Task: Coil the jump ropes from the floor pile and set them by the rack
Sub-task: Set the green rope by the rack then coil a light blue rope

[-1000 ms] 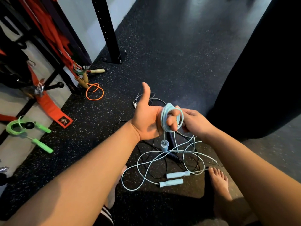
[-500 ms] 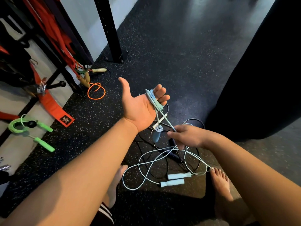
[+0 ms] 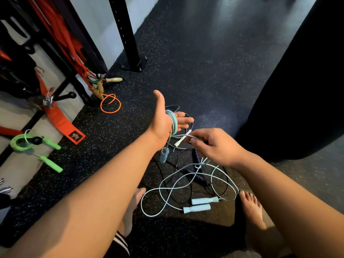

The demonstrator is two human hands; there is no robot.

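Well out from the rack post [image 3: 128, 34], on the wearer's side of it, both hands worked one blue rope [image 3: 173, 121]. L hand [image 3: 162, 125] was flat & open, thumb up, fingers straight, prob. so the palm served as a former w/ the turns wrapped round it. A blue handle [image 3: 163, 155] hung free below that wrist, likely left out as the coil's start end. R hand [image 3: 214, 146] was closed in a pinch on the running strand just beside the coil, fingers curled; I judged that kept tension so the next turn would lie snug. The floor pile [image 3: 189, 183] lay farther from the post than the hands: pale loops, two pale handles [image 3: 203, 200], a black cord [image 3: 190, 192]. Couldn't tell which loops belonged to the held rope. An orange rope [image 3: 110, 103] lay coiled near the post, to its left, and a green rope [image 3: 28, 141] lay well left of the post, apparently already done. So this was mid-coil, w/ the blue rope not yet set down.
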